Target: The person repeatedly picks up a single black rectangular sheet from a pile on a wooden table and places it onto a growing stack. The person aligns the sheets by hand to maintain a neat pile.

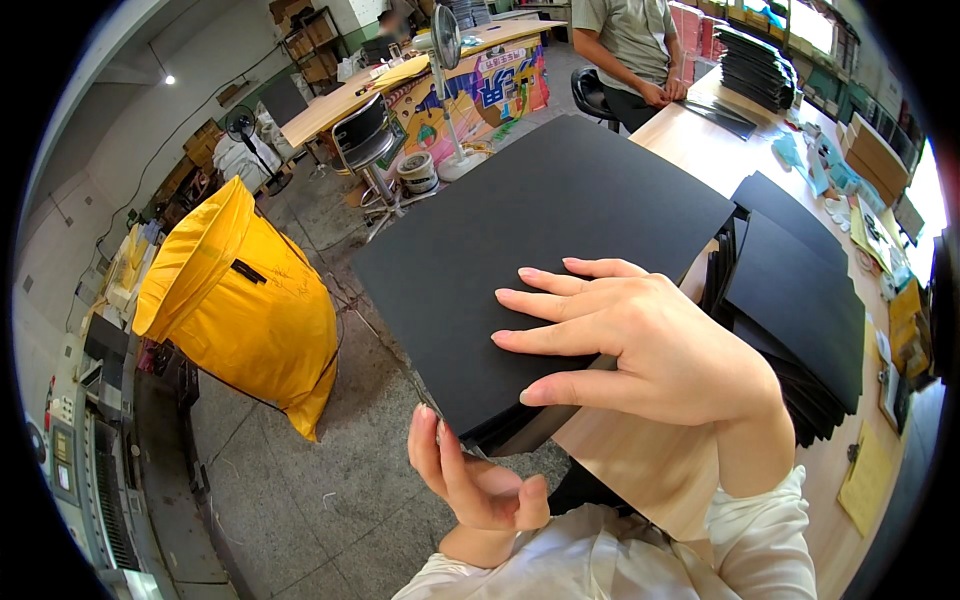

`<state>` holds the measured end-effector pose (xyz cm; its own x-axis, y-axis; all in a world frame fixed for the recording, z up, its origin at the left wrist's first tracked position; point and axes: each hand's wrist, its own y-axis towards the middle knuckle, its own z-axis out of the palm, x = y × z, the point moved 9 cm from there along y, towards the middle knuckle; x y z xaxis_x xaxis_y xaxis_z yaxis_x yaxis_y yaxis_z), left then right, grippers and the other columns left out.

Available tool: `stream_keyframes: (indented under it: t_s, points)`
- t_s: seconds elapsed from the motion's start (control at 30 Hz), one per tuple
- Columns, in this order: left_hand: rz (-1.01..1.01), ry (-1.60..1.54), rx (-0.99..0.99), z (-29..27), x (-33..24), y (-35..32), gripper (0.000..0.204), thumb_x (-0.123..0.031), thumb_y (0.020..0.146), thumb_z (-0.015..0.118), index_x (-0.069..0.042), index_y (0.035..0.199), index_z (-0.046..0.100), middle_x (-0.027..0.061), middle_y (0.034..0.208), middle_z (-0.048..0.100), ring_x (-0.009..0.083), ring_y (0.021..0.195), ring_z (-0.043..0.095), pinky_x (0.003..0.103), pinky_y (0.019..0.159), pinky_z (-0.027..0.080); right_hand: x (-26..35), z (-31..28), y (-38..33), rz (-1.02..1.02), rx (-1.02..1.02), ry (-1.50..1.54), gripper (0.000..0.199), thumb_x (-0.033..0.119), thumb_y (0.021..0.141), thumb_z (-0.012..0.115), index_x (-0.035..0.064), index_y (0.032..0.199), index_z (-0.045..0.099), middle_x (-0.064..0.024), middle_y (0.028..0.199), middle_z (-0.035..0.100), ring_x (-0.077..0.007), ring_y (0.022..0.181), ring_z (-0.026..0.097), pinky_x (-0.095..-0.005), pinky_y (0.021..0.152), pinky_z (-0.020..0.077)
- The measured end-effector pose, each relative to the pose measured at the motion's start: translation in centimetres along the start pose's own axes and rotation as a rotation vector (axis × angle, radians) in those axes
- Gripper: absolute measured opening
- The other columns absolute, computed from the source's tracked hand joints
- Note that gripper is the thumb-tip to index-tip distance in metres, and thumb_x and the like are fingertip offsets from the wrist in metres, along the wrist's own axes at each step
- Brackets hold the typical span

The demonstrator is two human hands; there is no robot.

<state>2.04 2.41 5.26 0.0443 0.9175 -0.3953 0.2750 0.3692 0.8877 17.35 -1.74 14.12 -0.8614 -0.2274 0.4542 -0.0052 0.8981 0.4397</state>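
a: what are the hands doing?

b: the right hand (640,345) lies flat, fingers spread, on top of a stack of black card sheets (530,250), pressing it down. the left hand (475,480) is open, palm up, cupped under the stack's near corner, fingertips touching the edge. neither hand is closed around the stack; it is held between them.

a: where is the stack?

b: half on the wooden table (640,460), its left part overhanging the grey floor (300,500). a second pile of black sheets (800,300) sits on the table just to the right.

a: how would one square it up well?

b: i'd judge the flat hand should keep even pressure so the sheets don't fan out, while the lower fingers tap the corner flush.

a: anything else nearby?

b: a yellow sack (245,300) on the floor to the left, a standing fan (445,40) beyond, and another person (630,50) at the table's far end.
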Motion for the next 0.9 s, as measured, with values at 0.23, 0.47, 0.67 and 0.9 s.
stream_keyframes:
  t_s: [0.23,0.47,0.67,0.9]
  points:
    - [-0.007,-0.036,-0.078,-0.4,0.1,0.0,0.071,-0.046,0.092,0.049,0.002,0.142,0.035,0.028,0.149,0.028,0.0387,0.139,0.031,0.048,0.111,0.033,0.1,0.0,0.0,0.002,-0.001,-0.001,0.043,0.038,0.091,0.062,0.0023,0.114,0.07,-0.0192,0.127,0.062,-0.0343,0.131,0.049,-0.0448,0.111,0.0328]
    - [0.002,0.025,-0.012,-0.3,-0.4,0.9,0.065,-0.051,0.093,0.048,-0.002,0.134,0.041,0.0262,0.151,0.027,0.0404,0.141,0.028,0.053,0.111,0.029,0.3,0.0,-0.2,-0.009,-0.006,0.003,0.043,0.039,0.092,0.061,0.003,0.114,0.07,-0.0187,0.127,0.062,-0.034,0.13,0.05,-0.0445,0.11,0.0334]
    - [-0.002,0.061,0.022,-0.4,-1.2,3.0,0.074,-0.061,0.094,0.046,-0.003,0.14,0.039,0.024,0.151,0.031,0.0409,0.143,0.024,0.056,0.115,0.018,1.2,-0.3,-0.6,-0.122,-0.124,-0.096,0.042,0.039,0.091,0.061,0.007,0.118,0.067,-0.0149,0.123,0.065,-0.0302,0.125,0.055,-0.0433,0.107,0.0367]
    - [0.062,0.05,-0.152,-0.3,-4.1,5.0,0.057,-0.041,0.1,0.05,0.0,0.139,0.043,0.0259,0.151,0.032,0.041,0.14,0.032,0.054,0.113,0.026,2.6,-2.8,-1.8,-0.282,-0.578,-0.42,0.038,0.013,0.088,0.052,0.0079,0.124,0.061,-0.0127,0.125,0.064,-0.0254,0.111,0.065,-0.0369,0.094,0.053]
